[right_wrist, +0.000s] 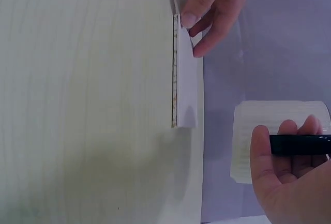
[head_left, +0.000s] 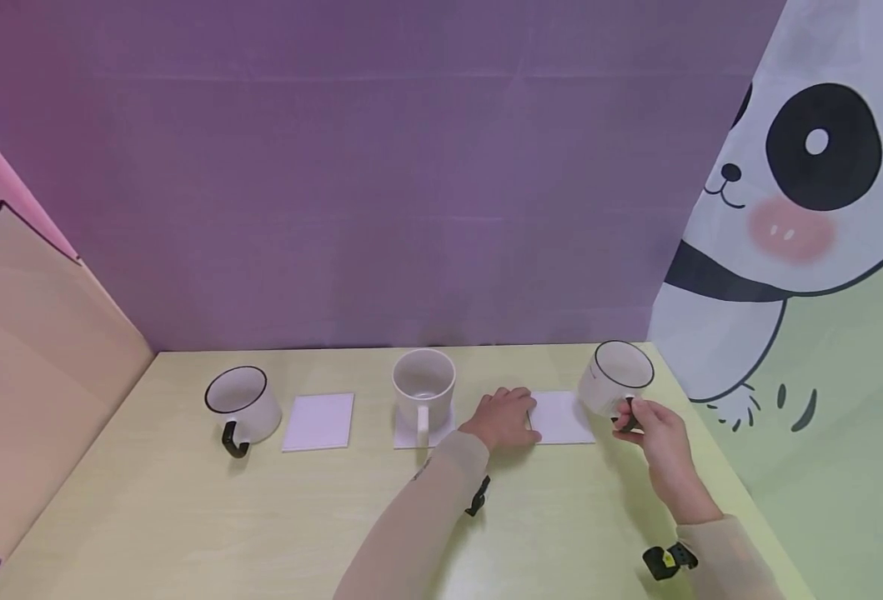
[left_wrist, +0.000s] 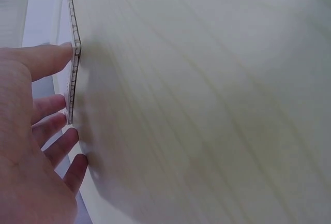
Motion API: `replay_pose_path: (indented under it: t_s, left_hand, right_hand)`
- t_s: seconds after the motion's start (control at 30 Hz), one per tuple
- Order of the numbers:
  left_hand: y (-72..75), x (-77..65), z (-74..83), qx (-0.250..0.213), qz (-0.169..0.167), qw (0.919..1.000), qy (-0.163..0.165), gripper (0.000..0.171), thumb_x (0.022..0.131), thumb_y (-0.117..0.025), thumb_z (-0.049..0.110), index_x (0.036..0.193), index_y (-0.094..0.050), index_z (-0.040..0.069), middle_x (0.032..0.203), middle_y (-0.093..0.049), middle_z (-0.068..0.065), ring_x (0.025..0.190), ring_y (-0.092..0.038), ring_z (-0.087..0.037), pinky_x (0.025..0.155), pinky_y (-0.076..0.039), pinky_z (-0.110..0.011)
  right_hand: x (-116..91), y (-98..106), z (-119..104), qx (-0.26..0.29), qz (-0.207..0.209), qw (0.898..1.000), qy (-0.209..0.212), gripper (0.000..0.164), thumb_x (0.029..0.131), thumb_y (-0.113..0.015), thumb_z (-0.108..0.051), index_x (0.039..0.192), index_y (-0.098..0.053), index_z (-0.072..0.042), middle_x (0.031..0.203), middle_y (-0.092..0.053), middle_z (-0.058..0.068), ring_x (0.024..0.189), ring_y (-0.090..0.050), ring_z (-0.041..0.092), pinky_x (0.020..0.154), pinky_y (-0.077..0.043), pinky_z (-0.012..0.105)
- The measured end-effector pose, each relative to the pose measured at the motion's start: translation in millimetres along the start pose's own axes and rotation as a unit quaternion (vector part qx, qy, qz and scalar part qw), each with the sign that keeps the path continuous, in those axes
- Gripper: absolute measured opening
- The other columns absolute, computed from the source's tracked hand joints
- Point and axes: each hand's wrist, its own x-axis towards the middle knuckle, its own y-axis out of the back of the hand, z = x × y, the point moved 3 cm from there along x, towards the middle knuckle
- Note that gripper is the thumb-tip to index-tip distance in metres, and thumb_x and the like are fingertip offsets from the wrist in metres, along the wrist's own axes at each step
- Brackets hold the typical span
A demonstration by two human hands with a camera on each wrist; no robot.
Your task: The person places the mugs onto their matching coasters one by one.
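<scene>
My right hand (head_left: 662,442) pinches the black handle (right_wrist: 297,145) of a white mug (head_left: 604,392) with a black rim. The mug is held slightly tilted at the right side of a square white coaster (head_left: 561,419), overlapping its edge in the head view. My left hand (head_left: 503,418) touches that coaster's left side, thumb at the near corner, other fingers spread farther back. In the left wrist view, the left fingertips (left_wrist: 61,119) lie against the coaster's edge.
A white mug (head_left: 423,387) with a white handle stands on a coaster (head_left: 403,437) in the middle. Left of it lies a bare coaster (head_left: 318,422). A black-rimmed mug (head_left: 257,417) with a black handle stands farther left. A purple backdrop (head_left: 381,208) rises behind the table.
</scene>
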Motion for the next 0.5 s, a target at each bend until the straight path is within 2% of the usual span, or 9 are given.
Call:
replay_pose_path:
  t_s: [0.5]
  left_hand:
    - [-2.2, 1.1, -1.2, -0.002, 0.005, 1.0, -0.001, 0.056, 0.085, -0.061, 0.05, 0.133, -0.053, 0.023, 0.145, -0.041, 0.008, 0.13, -0.039, -0.018, 0.1, -0.037, -0.038]
  right_hand:
    - [-3, -25, 1, -0.003, -0.012, 1.0, -0.01, 0.031, 0.102, -0.042, -0.016, 0.098, -0.057, 0.011, 0.075, -0.058, 0.001, 0.076, -0.059, 0.011, 0.078, -0.055, 0.038]
